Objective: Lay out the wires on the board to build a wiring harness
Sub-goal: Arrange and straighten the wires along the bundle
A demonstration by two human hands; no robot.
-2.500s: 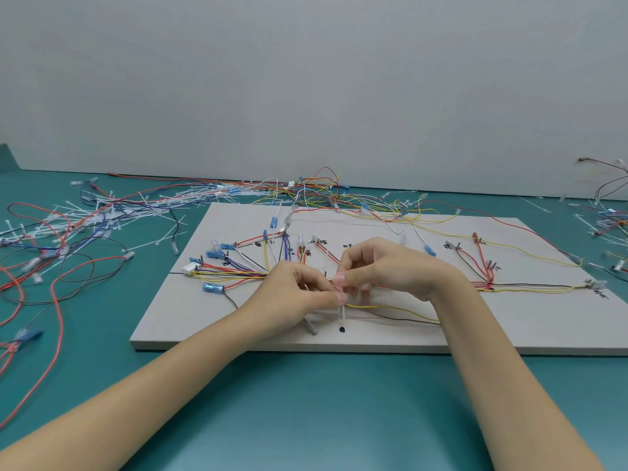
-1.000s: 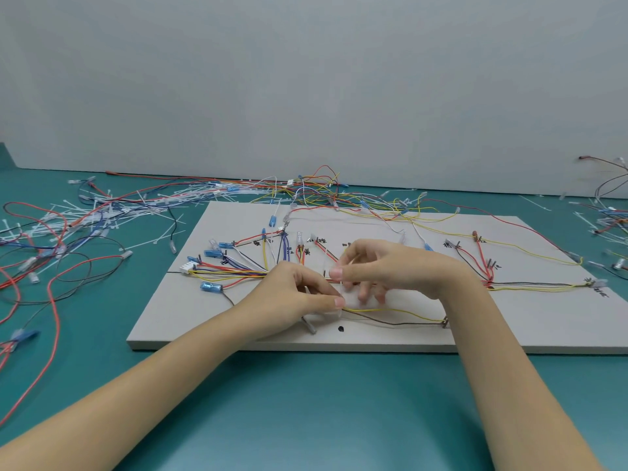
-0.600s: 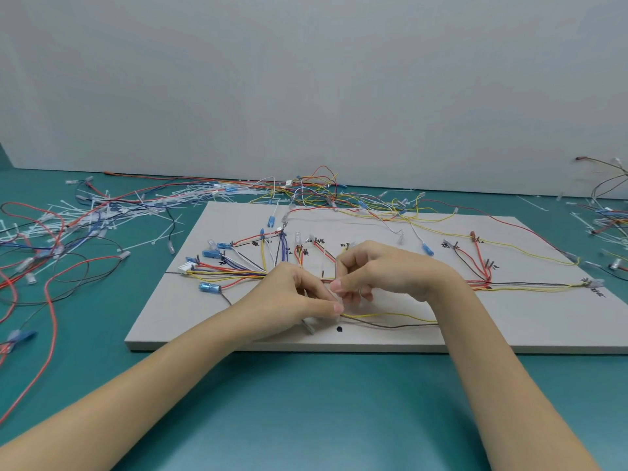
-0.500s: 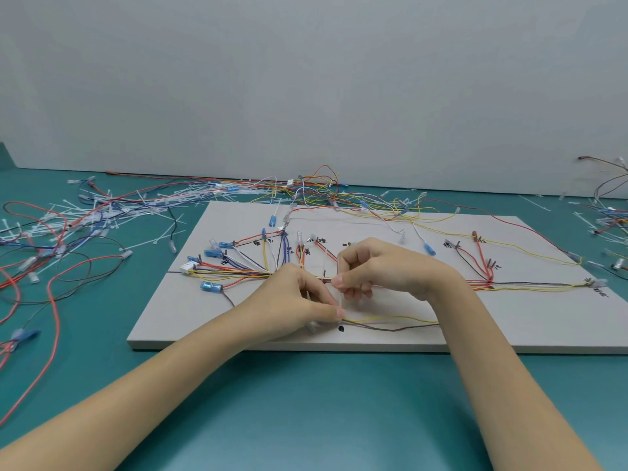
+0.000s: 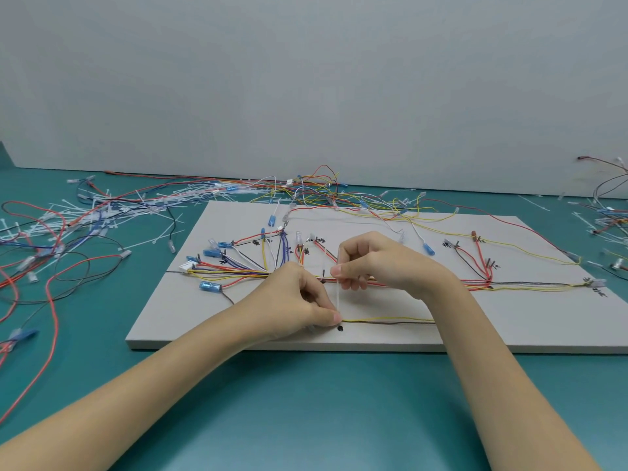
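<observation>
A white board (image 5: pixel 190 321) lies on the teal table with coloured wires laid across it. A bundle of yellow, red and blue wires (image 5: pixel 234 271) fans out at its left. My left hand (image 5: pixel 299 300) pinches the end of a yellow and a dark wire (image 5: pixel 390 320) near the board's front edge. My right hand (image 5: pixel 370 263) pinches the upper end of a thin white cable tie (image 5: pixel 338 295), which runs down to my left fingertips. A small black dot (image 5: pixel 341 328) marks the board just below them.
Loose red, black and blue wires and white cable ties (image 5: pixel 78 219) are scattered over the table at the left and behind the board. More wires (image 5: pixel 608 215) lie at the far right. Bare teal table (image 5: pixel 306 402) stretches in front of the board.
My left hand has slid toward the board's front edge, drawing the yellow and dark wires straight. My right hand has lifted the cable tie's end, so the tie now stands stretched between both hands.
</observation>
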